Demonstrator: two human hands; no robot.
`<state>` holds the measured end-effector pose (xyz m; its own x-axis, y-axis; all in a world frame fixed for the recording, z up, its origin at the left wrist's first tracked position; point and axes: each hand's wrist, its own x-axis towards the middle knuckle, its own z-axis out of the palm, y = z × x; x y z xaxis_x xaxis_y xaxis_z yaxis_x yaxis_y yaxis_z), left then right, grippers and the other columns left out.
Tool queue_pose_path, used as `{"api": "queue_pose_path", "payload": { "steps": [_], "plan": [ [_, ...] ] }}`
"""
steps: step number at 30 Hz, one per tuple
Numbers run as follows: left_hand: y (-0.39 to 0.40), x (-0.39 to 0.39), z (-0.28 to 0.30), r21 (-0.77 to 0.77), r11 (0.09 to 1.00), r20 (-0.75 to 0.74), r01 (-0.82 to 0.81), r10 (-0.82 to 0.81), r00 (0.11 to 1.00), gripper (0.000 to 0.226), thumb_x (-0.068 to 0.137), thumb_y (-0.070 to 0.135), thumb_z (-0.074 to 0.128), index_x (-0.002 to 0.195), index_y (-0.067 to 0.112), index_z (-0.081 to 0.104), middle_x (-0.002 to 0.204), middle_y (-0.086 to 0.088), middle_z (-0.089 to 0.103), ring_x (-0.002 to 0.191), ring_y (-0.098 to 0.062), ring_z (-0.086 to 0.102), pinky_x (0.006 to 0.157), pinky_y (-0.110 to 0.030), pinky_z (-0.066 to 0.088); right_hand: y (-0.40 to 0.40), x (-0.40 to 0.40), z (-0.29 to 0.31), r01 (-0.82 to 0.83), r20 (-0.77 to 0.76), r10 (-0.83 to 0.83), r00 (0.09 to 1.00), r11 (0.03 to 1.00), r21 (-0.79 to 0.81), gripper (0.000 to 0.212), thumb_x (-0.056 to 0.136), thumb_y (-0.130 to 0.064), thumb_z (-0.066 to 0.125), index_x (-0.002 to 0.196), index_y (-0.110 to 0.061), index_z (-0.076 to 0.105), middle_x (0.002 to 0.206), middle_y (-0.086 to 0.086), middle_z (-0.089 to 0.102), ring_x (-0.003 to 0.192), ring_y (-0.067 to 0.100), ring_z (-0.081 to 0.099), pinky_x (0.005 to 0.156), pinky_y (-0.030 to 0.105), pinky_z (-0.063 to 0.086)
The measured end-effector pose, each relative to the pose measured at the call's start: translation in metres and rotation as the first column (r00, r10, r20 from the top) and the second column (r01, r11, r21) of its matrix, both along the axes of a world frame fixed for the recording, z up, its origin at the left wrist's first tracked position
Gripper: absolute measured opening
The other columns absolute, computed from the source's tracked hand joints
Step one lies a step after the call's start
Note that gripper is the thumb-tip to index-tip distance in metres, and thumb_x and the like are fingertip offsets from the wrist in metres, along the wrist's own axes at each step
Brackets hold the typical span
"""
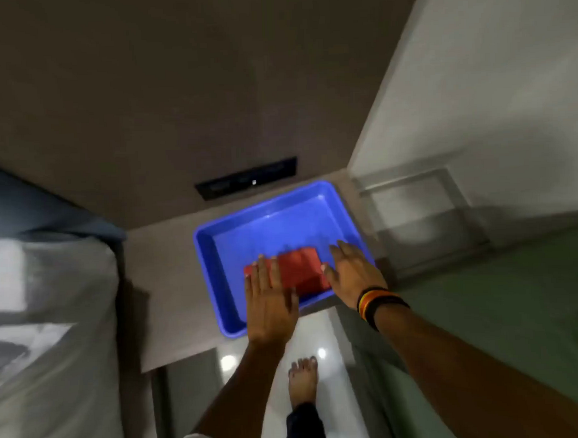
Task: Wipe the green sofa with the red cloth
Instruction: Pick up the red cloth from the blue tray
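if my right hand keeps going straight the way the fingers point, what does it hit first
Probably the far wall of the blue tray. The right hand points up-left across the tray's right side, beside the red cloth, not over it. Height above the tray floor is unclear.

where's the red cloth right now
In the head view, the red cloth lies folded inside the blue tray, near its front edge, between the left hand and right hand.
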<state>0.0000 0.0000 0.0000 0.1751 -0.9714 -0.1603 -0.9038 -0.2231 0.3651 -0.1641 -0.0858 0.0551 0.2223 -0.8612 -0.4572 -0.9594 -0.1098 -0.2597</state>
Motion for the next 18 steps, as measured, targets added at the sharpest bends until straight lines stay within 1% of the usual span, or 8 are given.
{"api": "queue_pose_path", "payload": {
  "steps": [2,4,6,8,11,13,16,18],
  "plan": [
    [-0.006,0.009,-0.031,0.075,0.983,-0.065,-0.166,0.171,0.983,0.074,0.096,0.037,0.049,0.157,-0.004,0.040,0.157,-0.032,0.047,0.142,-0.052,0.049,0.122,-0.060,0.036,-0.008,0.009,-0.042,0.113,0.023,-0.116,0.993,0.989,0.090,0.052,0.102,-0.036,0.050,0.145,-0.006,0.046,0.149,0.020,0.052,0.139,0.036,0.049,0.113,0.042,0.042],
    [-0.016,0.018,-0.056,0.166,0.932,-0.059,-0.323,0.336,0.940,0.071,0.102,0.035,0.054,0.157,-0.005,0.036,0.151,-0.032,0.051,0.135,-0.051,0.052,0.116,-0.057,0.039,-0.016,0.018,-0.075,0.239,0.022,-0.246,0.969,0.956,0.169,0.046,0.099,-0.037,0.056,0.133,-0.005,0.054,0.135,0.022,0.062,0.129,0.037,0.058,0.105,0.043,0.047],
    [-0.023,0.019,-0.076,0.250,0.869,-0.060,-0.428,0.455,0.888,0.072,0.103,0.037,0.058,0.157,-0.003,0.033,0.147,-0.029,0.051,0.132,-0.049,0.051,0.110,-0.056,0.043,-0.022,0.030,-0.104,0.341,0.017,-0.354,0.935,0.912,0.227,0.049,0.096,-0.040,0.061,0.127,-0.002,0.056,0.132,0.024,0.064,0.128,0.038,0.058,0.104,0.043,0.047],
    [-0.029,0.019,-0.088,0.320,0.801,-0.091,-0.506,0.557,0.825,0.070,0.103,0.039,0.060,0.154,-0.002,0.035,0.147,-0.026,0.049,0.135,-0.048,0.050,0.109,-0.056,0.043,-0.025,0.041,-0.121,0.431,0.010,-0.449,0.893,0.864,0.262,0.061,0.092,-0.044,0.068,0.131,0.000,0.053,0.138,0.025,0.060,0.132,0.039,0.056,0.107,0.042,0.045],
    [-0.035,0.024,-0.102,0.396,0.728,-0.180,-0.560,0.660,0.730,0.062,0.100,0.035,0.066,0.144,-0.002,0.044,0.146,-0.026,0.052,0.137,-0.047,0.050,0.111,-0.051,0.042,-0.030,0.050,-0.133,0.532,0.003,-0.555,0.832,0.799,0.279,0.076,0.087,-0.034,0.075,0.143,0.002,0.040,0.147,0.025,0.051,0.138,0.039,0.050,0.113,0.042,0.042],
    [-0.039,0.029,-0.101,0.436,0.690,-0.252,-0.577,0.710,0.658,0.054,0.095,0.032,0.073,0.135,0.000,0.054,0.138,-0.026,0.063,0.131,-0.044,0.058,0.107,-0.047,0.047,-0.032,0.051,-0.134,0.589,0.009,-0.626,0.780,0.738,0.329,0.070,0.087,-0.021,0.073,0.144,0.001,0.039,0.146,0.023,0.054,0.137,0.039,0.053,0.112,0.041,0.044],
    [-0.046,0.032,-0.083,0.476,0.676,-0.409,-0.562,0.736,0.540,0.033,0.089,0.028,0.079,0.111,0.006,0.068,0.112,-0.018,0.074,0.108,-0.038,0.070,0.088,-0.040,0.053,-0.034,0.051,-0.121,0.620,0.088,-0.718,0.690,0.650,0.440,0.052,0.085,-0.016,0.071,0.134,-0.004,0.056,0.140,0.018,0.061,0.131,0.035,0.059,0.109,0.040,0.051],
    [-0.049,0.026,-0.059,0.408,0.732,-0.523,-0.545,0.677,0.518,0.026,0.083,0.031,0.077,0.097,0.011,0.068,0.092,-0.009,0.071,0.090,-0.033,0.069,0.076,-0.037,0.050,-0.034,0.052,-0.101,0.625,0.191,-0.759,0.622,0.629,0.463,0.042,0.081,-0.018,0.070,0.122,-0.007,0.068,0.130,0.016,0.069,0.122,0.033,0.065,0.105,0.041,0.054]
  ]
}}
